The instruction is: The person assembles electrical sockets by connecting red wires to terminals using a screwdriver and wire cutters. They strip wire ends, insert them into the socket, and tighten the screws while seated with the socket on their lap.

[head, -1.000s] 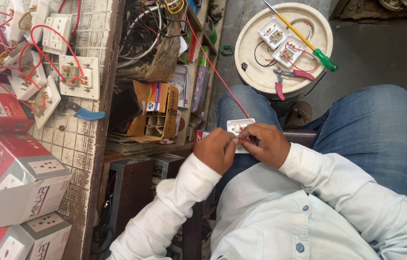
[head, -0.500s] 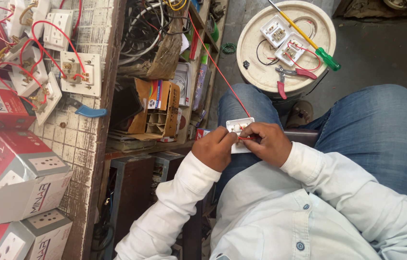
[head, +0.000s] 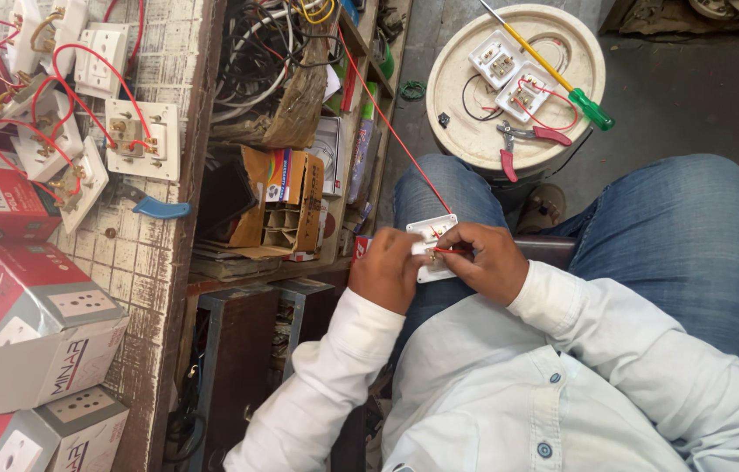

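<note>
**White socket plate wired by hand above a crowded workbench**

White plastic, a small socket plate (head: pixel 429 238), sits at the centre of the frame over a denim-clad lap; the left hand (head: pixel 387 269) is closed around its left edge, steadying it, while the right hand (head: pixel 488 260) pinches the end of a thin red wire (head: pixel 387 127) between fingertips and presses it at the plate's back; whether the strand is already seated in a terminal is hidden by the fingers. From the hands the wire runs taut toward the upper centre of the frame, across a shelf stuffed with cables and a torn cardboard box (head: pixel 286 205). Upper right, a round cream lid (head: pixel 518 87) serves as a tray, bearing two more socket backs, red-handled pliers (head: pixel 522 140) and a screwdriver with a green handle (head: pixel 553 70). At left, a worn tiled bench (head: pixel 155 253) carries a chain of sockets linked by red wire, with red-and-white product boxes (head: pixel 33 336) stacked at lower left. The risk, judging from the grip: a tug on the taut wire could pull the bare end from its terminal, or the plate, held only at one edge, could twist and slip off the knee.
</note>
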